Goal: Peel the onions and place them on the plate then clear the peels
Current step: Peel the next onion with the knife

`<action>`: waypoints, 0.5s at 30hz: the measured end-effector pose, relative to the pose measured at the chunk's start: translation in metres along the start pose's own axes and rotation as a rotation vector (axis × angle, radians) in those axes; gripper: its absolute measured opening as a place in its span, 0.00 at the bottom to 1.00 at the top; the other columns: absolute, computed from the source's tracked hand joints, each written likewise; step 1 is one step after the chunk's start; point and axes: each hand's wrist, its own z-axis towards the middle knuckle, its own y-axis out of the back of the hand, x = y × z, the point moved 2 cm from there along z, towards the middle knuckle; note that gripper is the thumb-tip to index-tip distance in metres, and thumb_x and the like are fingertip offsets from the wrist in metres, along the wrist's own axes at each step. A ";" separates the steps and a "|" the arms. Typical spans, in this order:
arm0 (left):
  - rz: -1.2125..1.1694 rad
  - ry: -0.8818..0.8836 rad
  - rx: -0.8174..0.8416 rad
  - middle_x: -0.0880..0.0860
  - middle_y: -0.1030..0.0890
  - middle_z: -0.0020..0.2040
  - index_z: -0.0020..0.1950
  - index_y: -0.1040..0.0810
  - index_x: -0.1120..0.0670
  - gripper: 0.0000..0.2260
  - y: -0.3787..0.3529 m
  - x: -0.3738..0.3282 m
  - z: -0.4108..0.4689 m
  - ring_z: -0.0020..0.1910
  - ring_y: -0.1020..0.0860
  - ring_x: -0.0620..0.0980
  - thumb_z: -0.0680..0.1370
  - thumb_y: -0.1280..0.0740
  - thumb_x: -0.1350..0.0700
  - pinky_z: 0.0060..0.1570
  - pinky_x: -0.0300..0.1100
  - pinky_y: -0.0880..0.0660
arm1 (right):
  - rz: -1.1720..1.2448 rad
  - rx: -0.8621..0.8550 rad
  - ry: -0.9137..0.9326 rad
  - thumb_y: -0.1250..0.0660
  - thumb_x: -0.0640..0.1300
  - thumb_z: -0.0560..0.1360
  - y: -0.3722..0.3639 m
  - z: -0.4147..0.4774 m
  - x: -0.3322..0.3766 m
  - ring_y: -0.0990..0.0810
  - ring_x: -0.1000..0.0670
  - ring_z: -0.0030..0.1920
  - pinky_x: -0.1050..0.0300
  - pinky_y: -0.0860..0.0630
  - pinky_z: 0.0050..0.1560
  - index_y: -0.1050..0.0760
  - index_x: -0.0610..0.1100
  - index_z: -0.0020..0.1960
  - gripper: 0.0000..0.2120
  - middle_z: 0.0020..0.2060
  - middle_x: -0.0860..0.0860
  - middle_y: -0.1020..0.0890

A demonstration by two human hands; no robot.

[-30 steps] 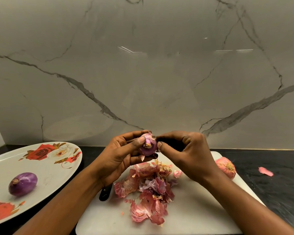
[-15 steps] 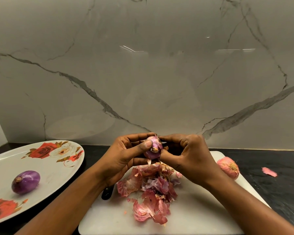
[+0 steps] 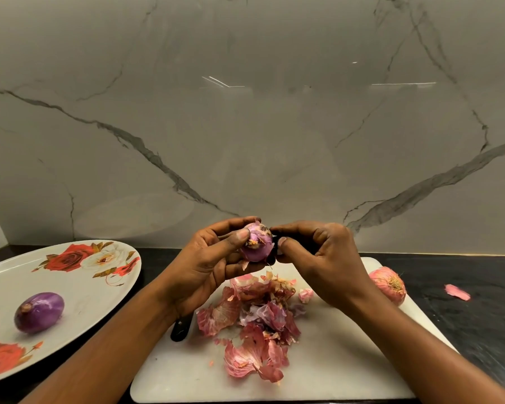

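The half-peeled onion (image 3: 255, 243) is held in the air above the twelve o'clock edge of the white cutting board (image 3: 333, 360). The left hand (image 3: 213, 258) wraps round it, thumb pressed on the root end. The right hand (image 3: 324, 258) is clenched round a dark tool (image 3: 289, 239), probably a small knife, with its forefinger tip and thumb up against the onion's three o'clock side.

The onion looks small, light and firm. Where the purple flesh is bared it will likely be slick, so the cupped left-hand grip across its middle suits it. The remaining skin is thin and papery and should tear rather than lift whole. The best place to catch it is a loose flap near the tip or the root tuft.

A heap of peels (image 3: 254, 322) lies at the board's centre; they are featherlight and brittle, so better gathered by scooping. An unpeeled onion (image 3: 388, 284) sits at the board's three o'clock edge, and a stray peel (image 3: 456, 292) lies beyond it on the dark tabletop (image 3: 478, 330). At nine o'clock of the board, the flowered plate (image 3: 79, 287) carries one peeled onion (image 3: 38, 312)
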 end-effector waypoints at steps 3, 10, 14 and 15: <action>0.011 -0.019 0.003 0.65 0.18 0.66 0.70 0.20 0.59 0.19 0.002 0.001 0.000 0.61 0.16 0.65 0.79 0.29 0.57 0.60 0.59 0.20 | 0.052 0.048 -0.022 0.22 0.47 0.76 0.001 -0.001 0.001 0.11 0.56 0.50 0.58 0.15 0.52 0.14 0.44 0.61 0.15 0.50 0.53 0.11; -0.030 -0.021 -0.005 0.65 0.18 0.66 0.70 0.22 0.60 0.22 0.000 -0.003 -0.001 0.61 0.16 0.66 0.77 0.28 0.56 0.59 0.57 0.18 | 0.126 0.078 -0.084 0.21 0.40 0.73 0.003 0.002 -0.002 0.12 0.55 0.54 0.54 0.15 0.56 0.16 0.44 0.64 0.19 0.54 0.52 0.11; 0.015 -0.019 -0.012 0.63 0.18 0.66 0.68 0.19 0.57 0.22 0.001 0.000 -0.001 0.63 0.17 0.67 0.75 0.25 0.54 0.60 0.59 0.21 | 0.068 0.047 -0.066 0.21 0.38 0.74 -0.001 -0.001 -0.001 0.12 0.56 0.53 0.55 0.14 0.55 0.16 0.44 0.64 0.19 0.53 0.52 0.11; 0.030 -0.018 -0.010 0.63 0.18 0.66 0.69 0.20 0.57 0.21 0.000 0.000 -0.001 0.63 0.17 0.66 0.76 0.26 0.54 0.59 0.58 0.19 | 0.037 0.029 -0.053 0.21 0.38 0.73 -0.002 -0.003 0.000 0.12 0.56 0.52 0.57 0.14 0.54 0.16 0.45 0.63 0.19 0.52 0.53 0.11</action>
